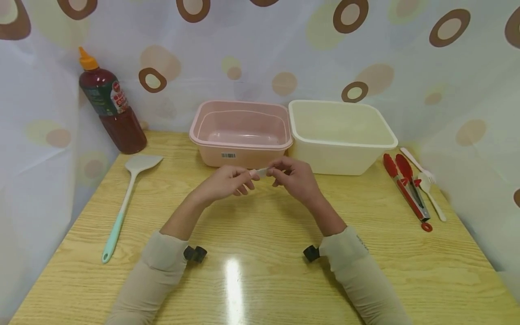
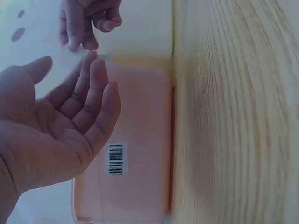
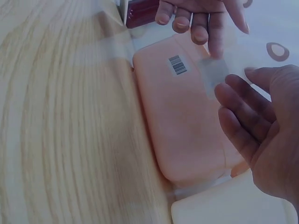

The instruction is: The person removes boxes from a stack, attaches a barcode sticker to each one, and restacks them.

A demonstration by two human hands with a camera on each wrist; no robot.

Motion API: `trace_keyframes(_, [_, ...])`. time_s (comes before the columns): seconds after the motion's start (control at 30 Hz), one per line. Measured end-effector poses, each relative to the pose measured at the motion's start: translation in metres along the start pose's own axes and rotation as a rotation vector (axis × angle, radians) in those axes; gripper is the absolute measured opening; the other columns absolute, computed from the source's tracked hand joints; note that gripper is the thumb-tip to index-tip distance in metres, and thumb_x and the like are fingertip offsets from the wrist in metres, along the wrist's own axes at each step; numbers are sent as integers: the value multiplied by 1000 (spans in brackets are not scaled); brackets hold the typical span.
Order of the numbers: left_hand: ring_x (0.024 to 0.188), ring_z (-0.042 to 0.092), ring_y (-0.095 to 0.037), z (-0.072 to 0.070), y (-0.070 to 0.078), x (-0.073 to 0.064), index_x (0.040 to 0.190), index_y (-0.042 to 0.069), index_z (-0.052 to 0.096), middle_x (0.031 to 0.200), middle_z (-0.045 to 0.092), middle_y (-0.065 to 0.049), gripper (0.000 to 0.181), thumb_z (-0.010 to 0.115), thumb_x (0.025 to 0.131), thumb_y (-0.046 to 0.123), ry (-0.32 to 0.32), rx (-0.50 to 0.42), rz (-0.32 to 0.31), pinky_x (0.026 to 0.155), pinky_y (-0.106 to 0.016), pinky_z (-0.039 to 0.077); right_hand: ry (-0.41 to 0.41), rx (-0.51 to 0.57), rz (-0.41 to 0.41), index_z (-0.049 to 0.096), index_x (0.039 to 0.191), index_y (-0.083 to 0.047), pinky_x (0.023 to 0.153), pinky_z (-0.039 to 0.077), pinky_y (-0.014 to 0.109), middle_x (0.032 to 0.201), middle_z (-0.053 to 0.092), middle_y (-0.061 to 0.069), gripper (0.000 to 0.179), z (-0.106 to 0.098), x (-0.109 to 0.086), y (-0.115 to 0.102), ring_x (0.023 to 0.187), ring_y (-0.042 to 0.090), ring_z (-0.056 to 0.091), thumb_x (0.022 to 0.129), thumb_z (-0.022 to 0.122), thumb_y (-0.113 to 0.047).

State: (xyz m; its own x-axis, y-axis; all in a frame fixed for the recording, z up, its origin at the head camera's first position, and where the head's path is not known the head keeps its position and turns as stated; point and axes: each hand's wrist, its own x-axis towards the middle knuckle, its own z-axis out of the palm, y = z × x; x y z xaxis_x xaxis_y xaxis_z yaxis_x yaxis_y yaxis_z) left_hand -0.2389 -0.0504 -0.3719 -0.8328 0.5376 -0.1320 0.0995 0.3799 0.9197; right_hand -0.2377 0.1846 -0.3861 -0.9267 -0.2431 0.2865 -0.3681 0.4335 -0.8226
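Observation:
Between my two hands is a small, clear rectangular film [image 3: 214,77], like a piece of tape; it shows as a thin pale strip in the head view. My left hand [image 1: 229,183] has its fingers nearly straight, an index fingertip at one end of the film. In the left wrist view the left thumb [image 2: 41,69] stands apart from those fingers. At the other end, my right hand [image 1: 295,178] holds the film near the thumb and index fingertips, its other fingers loosely bent. Both hands are in front of a pink bin [image 1: 243,153] with a barcode label [image 1: 228,155].
A cream bin [image 1: 333,158] stands beside the pink one. Toward the left are a red sauce bottle [image 1: 122,126] and a spatula [image 1: 126,198]. Red-handled tongs [image 1: 410,194], a white spoon [image 1: 432,201] and a white fork [image 1: 416,160] lie at the right. Patterned sheeting [image 1: 260,54] surrounds the table.

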Motion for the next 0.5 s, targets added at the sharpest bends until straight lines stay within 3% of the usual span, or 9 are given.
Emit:
trace_keyframes(0.1, [108, 69, -40, -1, 1, 0, 124, 5, 71, 118, 72, -22, 49, 48, 107, 45, 13, -21, -18, 96, -51, 56, -34, -16, -13, 74, 105, -7, 70, 61, 53, 102, 76, 16, 12, 4, -1, -3, 70, 27, 74, 98, 68, -15])
trace_keyframes(0.2, [106, 70, -40, -1, 0, -1, 123, 3, 71, 118, 73, -21, 51, 48, 107, 45, 35, -7, -21, 95, -50, 57, -52, -24, -16, 73, 105, -7, 71, 61, 53, 103, 77, 15, 12, 6, -2, -5, 74, 34, 75, 98, 68, -16])
trace_keyframes(0.5, [96, 70, -41, -3, -1, 0, 116, 4, 76, 114, 75, -20, 38, 55, 105, 34, 136, -47, -5, 90, -52, 57, -65, -57, -34, 74, 103, -10, 65, 60, 33, 102, 77, 10, 10, 9, -3, -7, 76, 35, 75, 97, 70, -17])
